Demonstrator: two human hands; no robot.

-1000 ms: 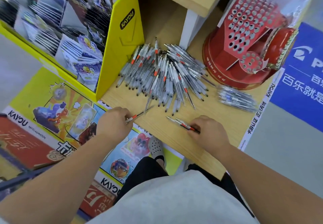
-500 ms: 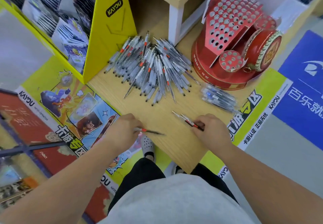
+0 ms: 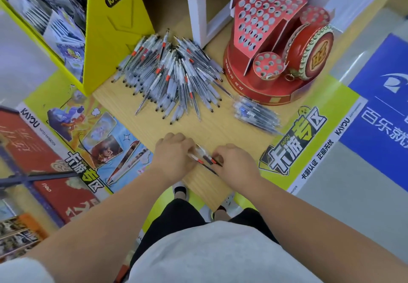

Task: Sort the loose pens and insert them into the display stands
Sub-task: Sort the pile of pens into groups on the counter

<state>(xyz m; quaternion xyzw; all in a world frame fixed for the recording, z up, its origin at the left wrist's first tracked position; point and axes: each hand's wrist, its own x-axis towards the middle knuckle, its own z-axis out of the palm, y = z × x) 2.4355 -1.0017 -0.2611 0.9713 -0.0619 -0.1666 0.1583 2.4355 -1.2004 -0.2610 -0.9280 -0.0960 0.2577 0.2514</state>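
- Two bare hands close together near the front edge of the light wooden desk [image 3: 234, 132]: left hand [image 3: 174, 159] and right hand [image 3: 237, 167], almost touching.
- Between them, on the desk and lying slantwise, a small cluster of slim clear pens with red bands [image 3: 205, 160]; looks like two or three, exact count too blurred to tell.
- Left fingers curled over the upper ends of that cluster, holding it; right fingers curled too, pinching its lower ends.
- Further back, one large fanned heap of clear pens with grey grips [image 3: 172, 77], some with red bands; far too many to count, dark tips toward the front.
- Right of the heap, one smaller bundle of clear pens with blue markings [image 3: 256, 114], just beside the stand's base.
- At the back right, one red cardboard display stand [image 3: 271, 39] with three perforated faces: one big sloped panel and two small round ones, plus one drum-shaped part.
- At the back left, one yellow cardboard display box [image 3: 114, 28], just beside the heap.
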